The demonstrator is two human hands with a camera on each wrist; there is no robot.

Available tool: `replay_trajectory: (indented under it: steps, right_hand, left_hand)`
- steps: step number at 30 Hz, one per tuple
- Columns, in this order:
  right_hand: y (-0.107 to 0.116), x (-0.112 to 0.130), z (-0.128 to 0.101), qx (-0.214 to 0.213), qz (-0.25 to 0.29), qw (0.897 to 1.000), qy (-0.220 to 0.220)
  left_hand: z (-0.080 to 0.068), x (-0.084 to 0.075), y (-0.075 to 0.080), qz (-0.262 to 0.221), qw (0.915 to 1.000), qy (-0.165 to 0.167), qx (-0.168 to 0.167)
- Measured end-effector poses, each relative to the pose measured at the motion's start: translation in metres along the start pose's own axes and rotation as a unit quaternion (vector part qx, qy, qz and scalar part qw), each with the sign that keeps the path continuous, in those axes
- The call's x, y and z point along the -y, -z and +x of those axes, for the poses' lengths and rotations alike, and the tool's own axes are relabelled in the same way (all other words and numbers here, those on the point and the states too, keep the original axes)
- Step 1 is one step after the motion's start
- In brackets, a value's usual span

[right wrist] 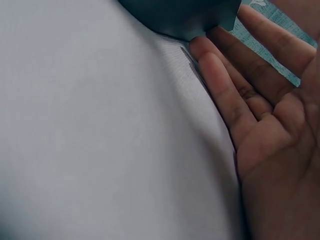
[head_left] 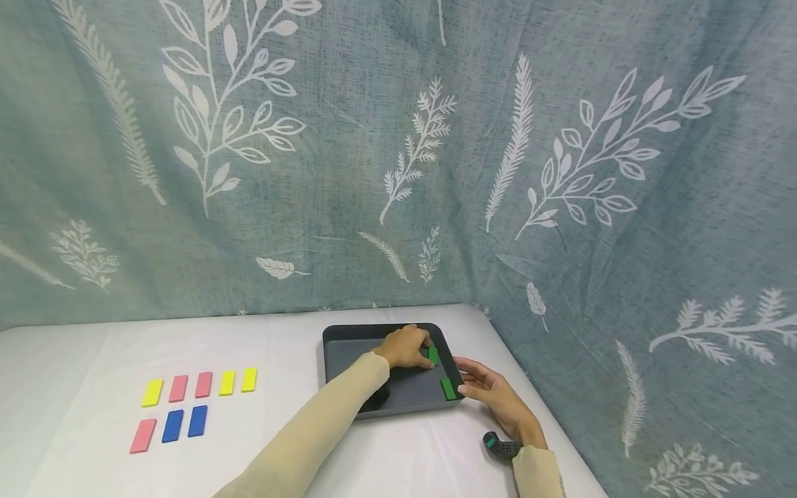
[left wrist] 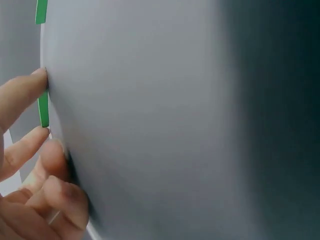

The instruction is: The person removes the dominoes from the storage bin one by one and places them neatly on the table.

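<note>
A dark grey tray lies on the white-covered table. Inside it, near the right wall, my left hand pinches a green rectangular block by its two ends; the left wrist view shows the fingertips at the ends of this block. A second green block lies flat in the tray's near right corner. Outside the tray's right wall is my right hand, its fingers fairly straight and touching the wall. The right wrist view shows these fingers against the tray's dark corner.
To the left lie yellow blocks, pink blocks and two blue blocks in two rows. A patterned curtain hangs behind the table and along its right side. A black wrist device sits at my right wrist.
</note>
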State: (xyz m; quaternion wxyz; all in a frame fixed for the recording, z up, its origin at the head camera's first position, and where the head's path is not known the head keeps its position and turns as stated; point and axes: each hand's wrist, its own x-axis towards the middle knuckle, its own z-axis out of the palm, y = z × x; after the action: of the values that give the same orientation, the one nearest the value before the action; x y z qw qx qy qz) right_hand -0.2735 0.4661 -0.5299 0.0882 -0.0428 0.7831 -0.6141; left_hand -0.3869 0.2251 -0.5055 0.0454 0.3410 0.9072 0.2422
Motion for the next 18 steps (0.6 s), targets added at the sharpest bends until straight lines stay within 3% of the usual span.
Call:
replay_trajectory:
  steps: [8,18]
  right_hand:
    - [-0.002,-0.002,0.0,0.001,-0.003,1.0,-0.005]
    - [0.0,-0.001,0.001,0.011,0.002,1.0,0.0]
  left_hand:
    - [-0.007,0.002,0.015,0.028,0.9988,-0.034,0.02]
    - [-0.02,0.007,0.043,-0.009,0.997,-0.076,0.005]
